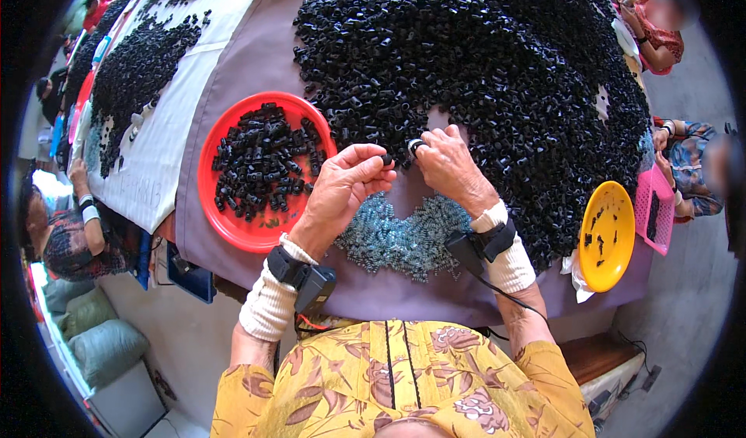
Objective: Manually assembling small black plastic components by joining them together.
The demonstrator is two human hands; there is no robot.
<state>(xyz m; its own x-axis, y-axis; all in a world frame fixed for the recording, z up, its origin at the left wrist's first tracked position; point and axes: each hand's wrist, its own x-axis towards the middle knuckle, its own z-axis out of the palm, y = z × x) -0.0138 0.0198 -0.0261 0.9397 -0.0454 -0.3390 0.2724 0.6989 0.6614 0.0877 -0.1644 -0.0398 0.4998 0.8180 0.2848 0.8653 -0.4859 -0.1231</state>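
A small black plastic piece (386, 160) is pinched between the thumb and fingers of my left hand (346, 189). My right hand (452, 167) is closed just beside it, fingertips curled down at the edge of a big heap of black tubular plastic parts (474, 57). Something black and whitish shows at those fingertips; I cannot make out what it is. Below both hands lies a pile of small, shiny pale-blue pieces (400, 240), which look like little springs. A red round tray (256, 244) left of my left hand holds many black parts.
To the right, a yellow oval plate (614, 261) holds several black pieces, next to a pink basket (657, 212). The purple cloth (233, 127) covers the table. Co-workers sit along the right side and at another heaped table (148, 181) on the left. A cable runs from my right wrist.
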